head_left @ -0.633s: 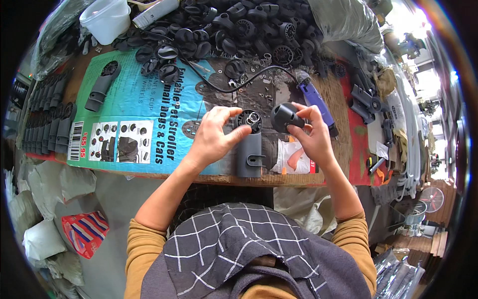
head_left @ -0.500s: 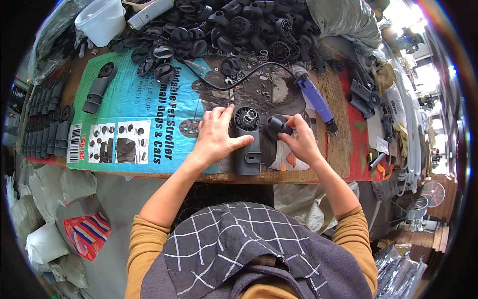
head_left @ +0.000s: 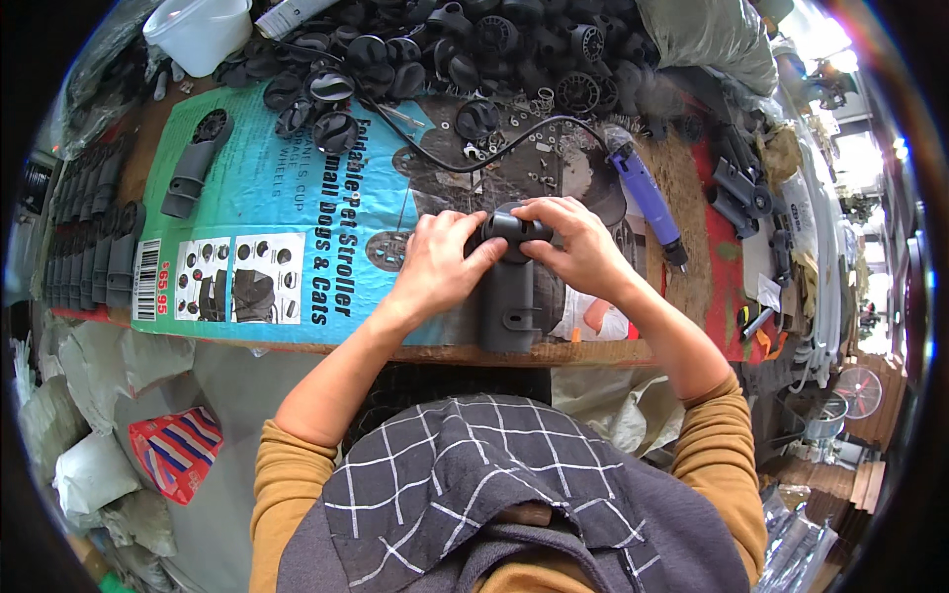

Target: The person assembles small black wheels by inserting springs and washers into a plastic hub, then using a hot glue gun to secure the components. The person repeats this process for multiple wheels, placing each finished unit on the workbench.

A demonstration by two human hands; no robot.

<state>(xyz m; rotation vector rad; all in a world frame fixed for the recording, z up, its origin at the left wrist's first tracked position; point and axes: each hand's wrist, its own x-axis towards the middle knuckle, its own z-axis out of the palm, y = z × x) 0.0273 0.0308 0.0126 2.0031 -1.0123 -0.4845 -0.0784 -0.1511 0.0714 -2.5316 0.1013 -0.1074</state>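
Observation:
A dark grey plastic joint piece (head_left: 507, 306) lies on the work table, its tube end toward me and its round end away. Over that round end sits a black plastic cap (head_left: 516, 229), which hides the toothed disc and the spring. My left hand (head_left: 445, 259) is closed at the cap's left side, thumb and fingertips against it. From the right, my right hand (head_left: 578, 242) grips the same cap, its fingers over the top and its thumb at the front.
A blue electric screwdriver (head_left: 647, 203) with a black cord lies to the right. Black knobs and caps (head_left: 474, 44) are heaped at the back, with loose screws and springs before them. Several grey joint pieces (head_left: 89, 242) stand at the left; another (head_left: 196, 163) lies on the printed cardboard (head_left: 267, 198).
My right hand has brought the black cap leftward onto the joint's round end, covering the spring. My left hand has moved right and closed in on the cap.

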